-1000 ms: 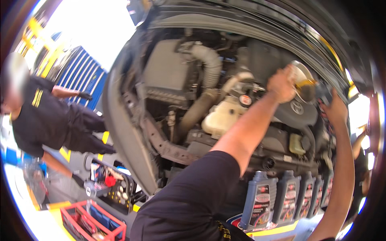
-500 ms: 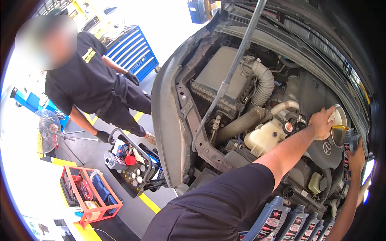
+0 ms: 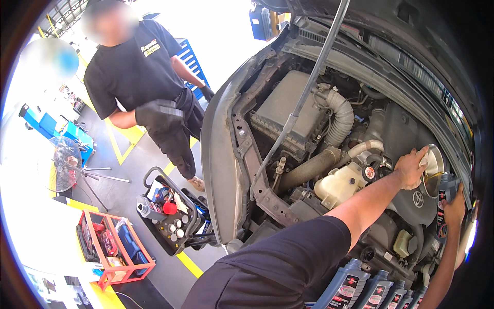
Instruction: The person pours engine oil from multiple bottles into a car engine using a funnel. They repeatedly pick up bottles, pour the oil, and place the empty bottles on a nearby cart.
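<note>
My left arm reaches across the engine bay. The fingers of my left hand (image 3: pixel 410 170) grip the rim of a metal funnel (image 3: pixel 435 157), with a scrap of whitish material at the fingertips. My right hand (image 3: pixel 454 210) is wrapped round a grey oil bottle (image 3: pixel 448 186), tilted with its mouth at the funnel. A thin amber stream of oil (image 3: pixel 436 175) runs from the bottle into the funnel. Beneath lies the dark plastic engine cover (image 3: pixel 416 219). The funnel's lower end is hidden.
Several grey oil bottles (image 3: pixel 343 286) stand along the front of the car. A hood prop rod (image 3: pixel 309 87) rises across the bay. At left, a gloved co-worker (image 3: pixel 139 67) stands beside a black cart (image 3: pixel 167 239). A red-framed rack (image 3: pixel 110 257) and a fan (image 3: pixel 67 162) are farther left.
The co-worker has straightened and lifted a gloved hand from the cart to waist height. The oil stream looks thinner. My hands stay at the funnel and bottle.
</note>
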`<state>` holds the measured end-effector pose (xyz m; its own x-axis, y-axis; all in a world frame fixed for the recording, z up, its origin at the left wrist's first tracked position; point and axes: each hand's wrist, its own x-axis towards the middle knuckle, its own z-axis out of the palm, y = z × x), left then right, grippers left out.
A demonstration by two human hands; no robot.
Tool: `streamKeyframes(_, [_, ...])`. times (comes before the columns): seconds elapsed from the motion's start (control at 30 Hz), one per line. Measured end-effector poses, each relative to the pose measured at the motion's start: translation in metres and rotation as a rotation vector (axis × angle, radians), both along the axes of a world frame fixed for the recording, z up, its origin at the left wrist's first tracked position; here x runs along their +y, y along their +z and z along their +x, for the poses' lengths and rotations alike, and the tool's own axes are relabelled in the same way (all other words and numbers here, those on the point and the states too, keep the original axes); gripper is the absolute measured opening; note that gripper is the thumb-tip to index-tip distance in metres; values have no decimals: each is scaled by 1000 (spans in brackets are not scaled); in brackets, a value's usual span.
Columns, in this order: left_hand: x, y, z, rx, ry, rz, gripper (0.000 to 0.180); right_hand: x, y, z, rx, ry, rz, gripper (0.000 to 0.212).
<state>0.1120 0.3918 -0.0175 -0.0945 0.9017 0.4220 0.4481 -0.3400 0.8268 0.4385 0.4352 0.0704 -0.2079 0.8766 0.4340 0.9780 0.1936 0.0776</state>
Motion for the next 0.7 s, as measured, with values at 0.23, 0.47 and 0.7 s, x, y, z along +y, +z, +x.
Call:
streamKeyframes(0.23, [-13, 14, -3, 35, -77, -56, 73, -2, -5, 4, -24, 23, 25, 99])
streamKeyframes(0.47, [1, -10, -9, 118, 64, 3, 62, -65, 42, -110, 69, -73, -202, 92])
streamKeyframes(0.7, [18, 1, -7, 109, 8, -101, 67, -79, 67, -122, -122, -171, -219, 84])
